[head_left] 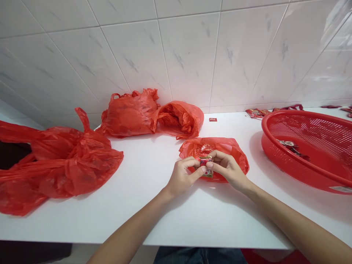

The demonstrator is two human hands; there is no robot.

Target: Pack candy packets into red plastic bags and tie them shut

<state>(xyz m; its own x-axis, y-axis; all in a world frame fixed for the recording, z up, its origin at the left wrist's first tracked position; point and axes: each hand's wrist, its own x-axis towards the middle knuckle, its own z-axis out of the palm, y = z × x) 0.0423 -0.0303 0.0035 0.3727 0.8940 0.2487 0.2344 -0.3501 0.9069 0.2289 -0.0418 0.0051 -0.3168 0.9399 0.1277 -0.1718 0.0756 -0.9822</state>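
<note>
Both my hands meet over an open red plastic bag on the white table. My left hand pinches the left side of a small wrapped packet, red and pale with gold edges. On its right side, my right hand grips the same packet between thumb and fingers. Inside the bag, just behind the packet, some shiny red wrapping shows; the rest of the contents is hidden by my hands and the plastic.
A red perforated basket with a few packets stands at the right. Filled red bags sit against the tiled wall, and more red bags lie at the left. A small red packet lies near the wall.
</note>
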